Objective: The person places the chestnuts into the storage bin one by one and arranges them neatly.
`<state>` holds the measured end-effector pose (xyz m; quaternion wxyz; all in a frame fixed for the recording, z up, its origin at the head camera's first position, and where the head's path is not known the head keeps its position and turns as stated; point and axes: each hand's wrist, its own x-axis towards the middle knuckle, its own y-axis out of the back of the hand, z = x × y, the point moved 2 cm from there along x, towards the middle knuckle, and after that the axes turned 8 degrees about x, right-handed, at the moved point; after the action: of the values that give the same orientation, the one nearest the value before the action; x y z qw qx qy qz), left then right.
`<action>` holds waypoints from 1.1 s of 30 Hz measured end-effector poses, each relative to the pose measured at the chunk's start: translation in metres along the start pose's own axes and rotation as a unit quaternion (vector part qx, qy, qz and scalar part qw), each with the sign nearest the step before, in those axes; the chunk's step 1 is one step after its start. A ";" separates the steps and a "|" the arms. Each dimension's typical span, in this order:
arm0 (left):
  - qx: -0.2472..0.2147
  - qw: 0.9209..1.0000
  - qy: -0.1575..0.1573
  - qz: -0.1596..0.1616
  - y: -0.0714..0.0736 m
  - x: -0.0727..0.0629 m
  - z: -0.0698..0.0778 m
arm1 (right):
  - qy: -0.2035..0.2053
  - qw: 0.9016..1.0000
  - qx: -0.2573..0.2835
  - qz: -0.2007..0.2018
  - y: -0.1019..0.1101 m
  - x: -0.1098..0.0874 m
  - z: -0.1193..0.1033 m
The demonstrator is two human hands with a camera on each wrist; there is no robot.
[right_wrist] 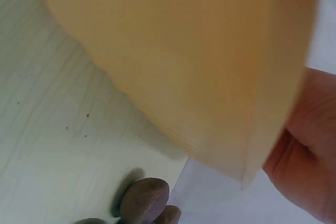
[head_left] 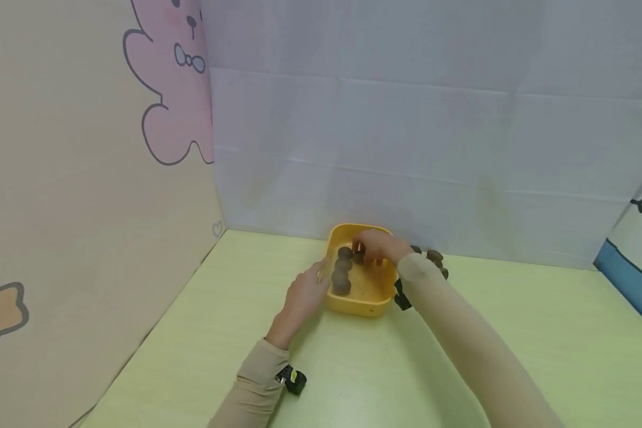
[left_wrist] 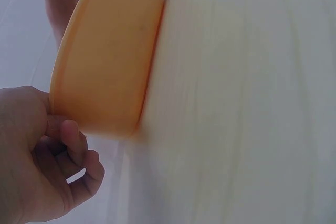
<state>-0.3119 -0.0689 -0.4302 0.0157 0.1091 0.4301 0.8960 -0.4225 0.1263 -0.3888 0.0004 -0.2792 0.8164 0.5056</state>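
A yellow-orange plastic bin stands on the table near the back wall. Down its left side runs a row of dark brown, rounded, stone-like lumps. My left hand grips the bin's left rim, and its curled fingers show against the outer wall in the left wrist view. Reaching over the right rim, my right hand has its fingertips down inside and pinches a dark rounded lump beside the row. In the right wrist view the bin wall hides those fingertips.
More brown lumps lie on the pale yellow table just right of the bin, partly behind my right forearm. A pale cloth wall closes off the back, and a printed wall stands at the left.
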 end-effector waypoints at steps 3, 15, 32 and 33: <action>0.001 1.000 0.003 -0.004 0.002 0.000 0.001 | -0.009 1.000 0.004 -0.008 0.001 -0.002 -0.001; -0.006 1.000 -0.001 -0.003 0.003 -0.001 -0.004 | 0.153 0.976 -0.074 0.132 0.026 -0.040 0.002; -0.008 1.000 0.001 0.000 0.001 -0.003 -0.004 | 0.106 0.984 -0.035 0.142 0.031 -0.092 0.065; -0.007 1.000 0.001 0.000 0.001 -0.003 -0.004 | 0.108 0.984 -0.034 0.137 0.028 -0.091 0.068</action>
<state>-0.3098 -0.0731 -0.4320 0.0164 0.1080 0.4243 0.8989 -0.3775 0.2334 -0.3728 -0.1667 -0.2176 0.8246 0.4950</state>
